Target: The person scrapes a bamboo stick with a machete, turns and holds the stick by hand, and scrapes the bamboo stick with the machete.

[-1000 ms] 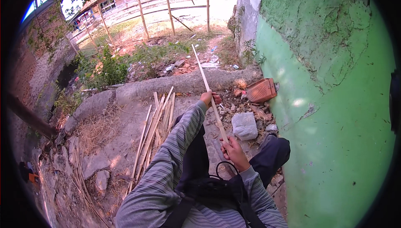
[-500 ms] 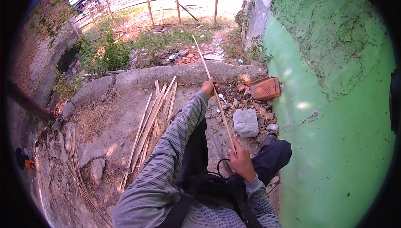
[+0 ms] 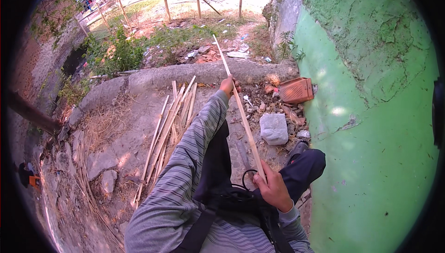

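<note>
A long, pale bamboo strip slants away from my lap toward the low wall. My left hand is closed around it at about its middle, with the arm stretched out. Close to my body, my right hand grips its near end, thumb lying along the strip. The far tip stands out beyond the left hand. More split bamboo strips lie in a loose pile left of my leg. Beside my right hand a black cord loops, and a dark, flat bar lies on the ground, its kind unclear.
A green wall rises close on my right. A pale stone block and a ribbed orange tile lie near it among rubble. A low concrete ledge crosses ahead. Thin strips and broken slabs lie at left.
The strip has turned, so its broader face now shows. My right hand has shifted slightly down and right, and the left hand has moved slightly farther away.
</note>
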`<state>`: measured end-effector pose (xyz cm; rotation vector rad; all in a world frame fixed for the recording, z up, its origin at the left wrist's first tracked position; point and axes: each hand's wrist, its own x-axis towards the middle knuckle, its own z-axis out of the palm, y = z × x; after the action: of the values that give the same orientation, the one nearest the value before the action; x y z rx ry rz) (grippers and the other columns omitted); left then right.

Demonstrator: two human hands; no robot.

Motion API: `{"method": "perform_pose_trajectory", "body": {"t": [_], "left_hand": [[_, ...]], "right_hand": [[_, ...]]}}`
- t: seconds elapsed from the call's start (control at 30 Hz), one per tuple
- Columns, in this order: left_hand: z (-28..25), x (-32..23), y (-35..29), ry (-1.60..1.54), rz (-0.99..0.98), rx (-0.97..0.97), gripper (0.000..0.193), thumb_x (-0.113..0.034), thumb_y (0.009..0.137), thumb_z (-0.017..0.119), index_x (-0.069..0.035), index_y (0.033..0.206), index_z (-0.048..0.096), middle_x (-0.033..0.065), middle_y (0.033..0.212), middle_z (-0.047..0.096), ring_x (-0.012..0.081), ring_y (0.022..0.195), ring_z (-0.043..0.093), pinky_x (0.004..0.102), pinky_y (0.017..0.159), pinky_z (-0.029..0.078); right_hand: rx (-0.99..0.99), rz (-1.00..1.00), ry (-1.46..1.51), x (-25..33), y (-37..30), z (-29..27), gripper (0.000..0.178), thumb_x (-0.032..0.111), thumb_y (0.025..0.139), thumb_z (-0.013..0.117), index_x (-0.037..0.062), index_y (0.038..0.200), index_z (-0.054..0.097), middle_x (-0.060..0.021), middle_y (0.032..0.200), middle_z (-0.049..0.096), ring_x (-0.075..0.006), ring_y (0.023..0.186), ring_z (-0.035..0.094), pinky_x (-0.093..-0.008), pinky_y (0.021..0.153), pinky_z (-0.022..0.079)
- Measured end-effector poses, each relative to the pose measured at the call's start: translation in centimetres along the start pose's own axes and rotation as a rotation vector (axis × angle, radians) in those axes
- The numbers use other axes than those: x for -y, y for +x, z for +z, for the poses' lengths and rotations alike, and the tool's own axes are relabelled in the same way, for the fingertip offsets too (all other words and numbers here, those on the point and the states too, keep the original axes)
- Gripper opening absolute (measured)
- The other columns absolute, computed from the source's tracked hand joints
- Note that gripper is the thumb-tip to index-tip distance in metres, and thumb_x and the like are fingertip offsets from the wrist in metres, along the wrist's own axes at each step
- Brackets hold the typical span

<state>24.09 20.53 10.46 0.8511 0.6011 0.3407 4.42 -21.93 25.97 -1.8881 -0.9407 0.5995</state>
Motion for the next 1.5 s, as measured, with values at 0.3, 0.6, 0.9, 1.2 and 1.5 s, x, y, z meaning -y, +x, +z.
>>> {"method": "perform_pose_trajectory", "body": {"t": [0.3, 0.6, 0.9, 1.2, 1.5], "left_hand": [[-0.7, -0.9, -0.5, 0.053, 0.047, -0.055, 0.039, -0.042, 0.113, 0.032, -0.008, 0.102, 0.05, 0.0068, 0.082, 0.061, 0.0293, 0.076, 0.071, 0.046, 0.075, 0.062], [-1.1, -1.6, -0.4, -0.044, 0.074, -0.038, 0.045, -0.04, 0.114, 0.027, -0.001, 0.121, 0.048, 0.0185, 0.101, 0.073, 0.0357, 0.09, 0.076, 0.0473, 0.081, 0.064], [-1.3, -1.9, -0.3, -0.098, 0.059, -0.07, 0.04, -0.038, 0.114, 0.027, -0.004, 0.115, 0.046, 0.0148, 0.097, 0.066, 0.0341, 0.093, 0.074, 0.0494, 0.083, 0.063], [-1.1, -1.8, 0.8, -0.235, 0.038, -0.043, 0.04, -0.036, 0.115, 0.026, -0.001, 0.119, 0.046, 0.0152, 0.101, 0.063, 0.0326, 0.091, 0.073, 0.0495, 0.087, 0.065], [-0.5, -1.5, 0.8, -0.243, 0.0, 0.091, 0.043, -0.023, 0.114, 0.029, 0.013, 0.138, 0.037, 0.0296, 0.132, 0.056, 0.0439, 0.113, 0.068, 0.0517, 0.098, 0.062]], "right_hand": [[0.132, 0.317, 0.447, -1.4, -6.2, -9.3, 0.052, 0.013, 0.103, 0.057, -0.0033, 0.15, 0.046, -0.0075, 0.087, 0.066, -0.0079, 0.064, 0.052, -0.0234, 0.058, 0.044], [0.108, 0.39, 0.491, -5.3, -14.0, -16.8, 0.061, 0.022, 0.097, 0.064, -0.0063, 0.148, 0.047, -0.0121, 0.085, 0.067, -0.0112, 0.061, 0.051, -0.0244, 0.057, 0.042], [-0.086, 0.475, 0.474, -9.6, -21.5, -19.3, 0.062, 0.025, 0.092, 0.071, -0.0065, 0.142, 0.056, -0.0142, 0.084, 0.069, -0.0128, 0.063, 0.056, -0.0268, 0.058, 0.045], [-0.474, 0.317, 0.342, -11.1, -25.4, -19.0, 0.064, 0.025, 0.079, 0.087, -0.002, 0.134, 0.067, -0.0122, 0.09, 0.071, -0.0133, 0.067, 0.06, -0.0263, 0.058, 0.047], [-0.439, 0.335, 0.255, -5.9, -22.1, -16.8, 0.052, 0.003, 0.081, 0.074, -0.0023, 0.132, 0.068, -0.0107, 0.106, 0.068, -0.0181, 0.091, 0.068, -0.0271, 0.06, 0.054]]}}
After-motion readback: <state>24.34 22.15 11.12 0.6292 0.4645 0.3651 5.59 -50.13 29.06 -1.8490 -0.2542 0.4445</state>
